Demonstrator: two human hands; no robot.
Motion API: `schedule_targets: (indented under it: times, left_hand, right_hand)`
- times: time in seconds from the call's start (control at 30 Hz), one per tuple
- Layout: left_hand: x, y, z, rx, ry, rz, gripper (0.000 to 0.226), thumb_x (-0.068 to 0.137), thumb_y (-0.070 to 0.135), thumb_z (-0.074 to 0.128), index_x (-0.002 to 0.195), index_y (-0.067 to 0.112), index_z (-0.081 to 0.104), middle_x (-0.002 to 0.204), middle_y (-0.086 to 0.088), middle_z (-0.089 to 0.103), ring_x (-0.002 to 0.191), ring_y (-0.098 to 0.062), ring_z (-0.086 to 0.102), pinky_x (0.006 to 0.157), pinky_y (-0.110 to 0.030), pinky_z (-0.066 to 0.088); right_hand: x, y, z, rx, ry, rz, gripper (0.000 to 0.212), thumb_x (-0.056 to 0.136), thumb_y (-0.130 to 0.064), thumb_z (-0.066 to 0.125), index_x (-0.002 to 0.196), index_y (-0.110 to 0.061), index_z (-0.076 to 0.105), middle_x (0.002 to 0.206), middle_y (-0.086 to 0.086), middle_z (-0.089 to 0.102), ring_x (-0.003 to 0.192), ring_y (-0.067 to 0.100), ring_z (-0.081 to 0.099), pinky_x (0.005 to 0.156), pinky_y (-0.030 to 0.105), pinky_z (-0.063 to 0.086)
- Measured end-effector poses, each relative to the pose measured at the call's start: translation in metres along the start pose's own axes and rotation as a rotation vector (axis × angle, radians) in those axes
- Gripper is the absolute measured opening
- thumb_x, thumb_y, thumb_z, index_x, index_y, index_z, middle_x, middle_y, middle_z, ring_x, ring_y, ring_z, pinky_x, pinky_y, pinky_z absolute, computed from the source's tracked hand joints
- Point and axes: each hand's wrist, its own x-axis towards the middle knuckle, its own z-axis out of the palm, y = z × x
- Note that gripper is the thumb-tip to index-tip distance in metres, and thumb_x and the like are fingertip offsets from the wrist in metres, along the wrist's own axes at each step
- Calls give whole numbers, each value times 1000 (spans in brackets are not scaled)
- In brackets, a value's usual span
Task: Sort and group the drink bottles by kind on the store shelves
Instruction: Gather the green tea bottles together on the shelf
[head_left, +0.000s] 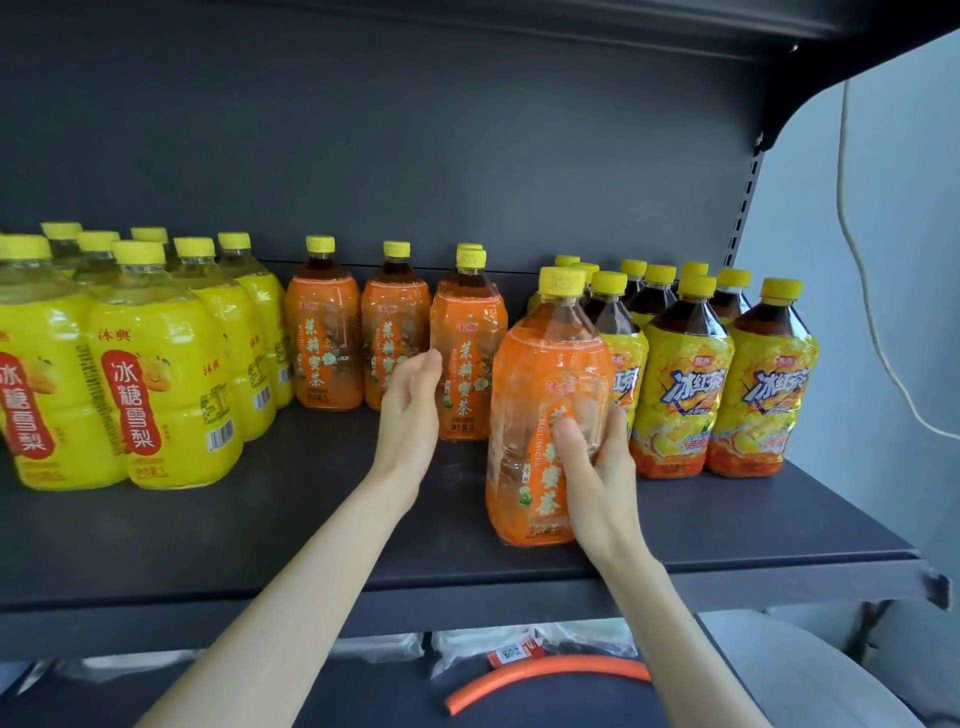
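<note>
My right hand (597, 467) grips an orange-labelled tea bottle (540, 374) with a yellow cap, standing near the front of the dark shelf (260, 519). My left hand (410, 410) is open, its fingers touching the left side of another orange tea bottle (470, 332) further back. Two more orange bottles (322, 332) stand to its left, and one more is hidden behind it. Yellow pear-drink bottles (156, 374) fill the left end. Iced-tea bottles with yellow labels and dark liquid (727, 374) are grouped at the right.
The shelf's front edge (467, 597) runs below my forearms. On the lower level lie an orange tube (545, 675) and several clear packets (467, 644). A cord (857, 260) hangs by the wall at the right. The shelf's right bracket (935, 587) juts out.
</note>
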Motion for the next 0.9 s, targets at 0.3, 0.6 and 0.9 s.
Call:
schedule_targets:
  times: [0.3, 0.6, 0.9]
  left_hand:
    - [-14, 17, -2, -100, -184, -57, 70, 73, 75, 19, 131, 43, 40, 123, 12, 56, 104, -3, 60, 75, -18, 52]
    - [17, 13, 3, 12, -126, -73, 91, 70, 78, 16, 150, 35, 16, 154, 0, 29, 137, -22, 35, 110, -50, 34]
    - [31, 6, 5, 21, -138, -148, 73, 81, 72, 14, 142, 34, 29, 113, 12, 47, 84, 1, 49, 83, -27, 40]
  right_hand:
    - [10, 1, 52, 55, -258, 130, 81, 74, -62, 55, 141, -31, 23, 120, -20, 56, 101, -7, 63, 79, 15, 54]
    - [38, 10, 56, 51, -380, 194, 92, 77, -57, 55, 150, -31, 6, 127, -20, 46, 109, -1, 55, 74, 9, 52]
    - [51, 18, 54, 20, -417, 225, 84, 93, -41, 54, 153, -29, -4, 143, -9, 38, 119, 7, 49, 98, 27, 45]
